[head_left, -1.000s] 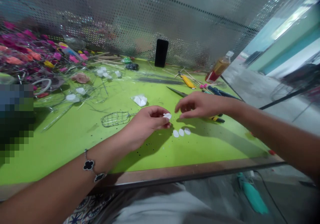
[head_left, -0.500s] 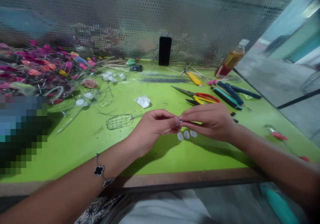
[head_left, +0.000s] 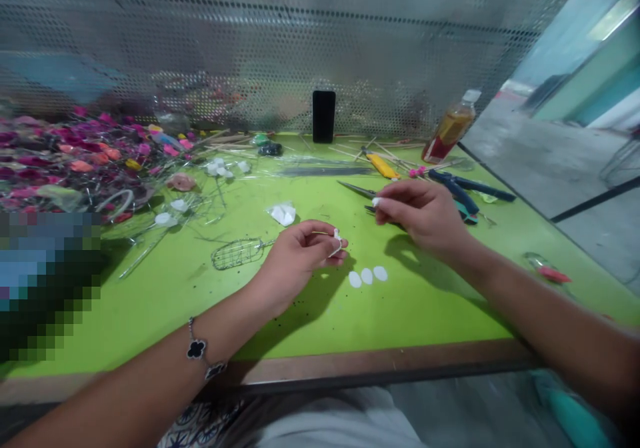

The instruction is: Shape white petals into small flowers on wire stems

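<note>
Above the middle of the table my left hand (head_left: 313, 251) is closed in a pinch on a small white curved piece (head_left: 337, 236). Farther right and a little higher, my right hand (head_left: 423, 213) has thumb and fingers pressed together, with a small white bit (head_left: 376, 202) at their tips. Three flat white ovals (head_left: 367, 276) lie in a row on the green table (head_left: 320, 328) between and below the hands. A white lump (head_left: 283, 214) rests beyond my left hand. Beside that hand is a wire frame shaped like a racket (head_left: 237, 254), its twisted handle partly hidden.
Long-nosed pliers (head_left: 355, 188) lie partly behind my right hand, near blue-handled pliers (head_left: 463, 191) and a yellow cutter (head_left: 383, 166). A phone (head_left: 324, 116) and bottle (head_left: 450, 127) stand at the back. Pink and purple flowers (head_left: 90, 151) crowd the left.
My hands, together before, have parted. The right has moved up and right, over the pliers, with a white bit at its fingertips. The left keeps a white piece. The view has tilted slightly.
</note>
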The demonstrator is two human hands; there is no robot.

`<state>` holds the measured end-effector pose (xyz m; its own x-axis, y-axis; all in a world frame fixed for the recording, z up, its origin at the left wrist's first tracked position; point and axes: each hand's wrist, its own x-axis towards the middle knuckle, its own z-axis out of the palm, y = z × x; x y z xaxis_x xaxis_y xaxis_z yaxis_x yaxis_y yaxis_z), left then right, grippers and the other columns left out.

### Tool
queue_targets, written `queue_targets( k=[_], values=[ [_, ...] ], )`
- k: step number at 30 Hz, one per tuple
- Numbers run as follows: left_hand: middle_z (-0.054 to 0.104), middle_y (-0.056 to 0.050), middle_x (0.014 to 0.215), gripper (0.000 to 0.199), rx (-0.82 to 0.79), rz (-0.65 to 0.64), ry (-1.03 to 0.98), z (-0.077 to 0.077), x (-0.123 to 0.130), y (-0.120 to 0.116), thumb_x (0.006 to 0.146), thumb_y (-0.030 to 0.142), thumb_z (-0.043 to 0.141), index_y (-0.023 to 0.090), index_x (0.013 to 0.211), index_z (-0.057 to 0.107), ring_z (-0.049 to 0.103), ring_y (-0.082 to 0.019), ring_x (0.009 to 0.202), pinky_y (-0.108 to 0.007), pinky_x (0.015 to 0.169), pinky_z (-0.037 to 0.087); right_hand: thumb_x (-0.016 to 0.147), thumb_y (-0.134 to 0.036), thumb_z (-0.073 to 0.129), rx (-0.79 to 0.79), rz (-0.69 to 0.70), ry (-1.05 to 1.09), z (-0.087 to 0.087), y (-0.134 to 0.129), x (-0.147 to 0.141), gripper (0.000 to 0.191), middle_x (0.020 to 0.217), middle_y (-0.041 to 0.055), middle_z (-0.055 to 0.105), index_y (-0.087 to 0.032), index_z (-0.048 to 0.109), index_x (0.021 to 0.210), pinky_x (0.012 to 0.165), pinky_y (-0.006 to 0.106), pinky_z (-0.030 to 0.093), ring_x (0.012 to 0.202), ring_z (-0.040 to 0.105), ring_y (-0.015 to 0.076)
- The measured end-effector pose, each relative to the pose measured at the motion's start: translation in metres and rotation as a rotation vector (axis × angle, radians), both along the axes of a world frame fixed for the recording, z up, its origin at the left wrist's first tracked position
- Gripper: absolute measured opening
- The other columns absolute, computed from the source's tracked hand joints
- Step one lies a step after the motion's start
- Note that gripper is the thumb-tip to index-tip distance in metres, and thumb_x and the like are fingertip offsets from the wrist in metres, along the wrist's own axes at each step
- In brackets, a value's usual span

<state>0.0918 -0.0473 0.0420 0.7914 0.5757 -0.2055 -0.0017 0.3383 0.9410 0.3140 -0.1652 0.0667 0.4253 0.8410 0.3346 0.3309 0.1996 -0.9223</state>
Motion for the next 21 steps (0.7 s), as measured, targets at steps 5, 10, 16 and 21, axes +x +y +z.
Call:
queue_targets(
  k=[5,10,16,21],
  values=[
    [0.084,-0.008,0.105,0.014,0.165,0.034,0.008,0.004,0.002,-0.003,0.097,0.022,0.076,0.018,0.111,0.079,0.077,-0.018,0.086,-0.036,0.085,0.065,0.084,-0.035,0.093,-0.158,0.175,-0.089,-0.003,-0.001,-0.008,0.023,0.087,0.0052,0.085,-0.021,0.087,0.101,0.066,0.029,0.068,0.073,0.080,0.0182],
    [0.084,-0.009,0.096,0.005,-0.029,-0.015,-0.010,0.009,0.000,-0.005,0.098,0.018,0.074,0.015,0.103,0.074,0.080,-0.018,0.079,-0.034,0.075,0.067,0.086,-0.038,0.093,-0.198,0.258,-0.058,0.001,-0.003,-0.010,0.024,0.085,0.0068,0.086,-0.020,0.088,0.101,0.066,0.028,0.069,0.072,0.081,0.0192],
    [0.085,-0.010,0.100,0.006,-0.129,-0.076,-0.034,0.008,-0.002,-0.006,0.098,0.018,0.078,0.013,0.101,0.078,0.082,-0.017,0.083,-0.030,0.083,0.069,0.087,-0.034,0.091,-0.110,0.279,-0.103,-0.005,-0.002,-0.012,0.016,0.108,0.0103,0.087,-0.022,0.087,0.097,0.075,0.029,0.071,0.087,0.084,0.0210],
    [0.084,-0.008,0.097,0.006,-0.220,-0.075,-0.011,0.010,0.000,-0.007,0.094,0.016,0.082,0.014,0.099,0.084,0.080,-0.014,0.078,-0.027,0.082,0.069,0.094,-0.024,0.082,0.082,0.242,-0.488,-0.010,-0.004,-0.021,0.006,0.114,0.0093,0.087,-0.025,0.086,0.098,0.084,0.033,0.070,0.101,0.084,0.0239]
  ],
)
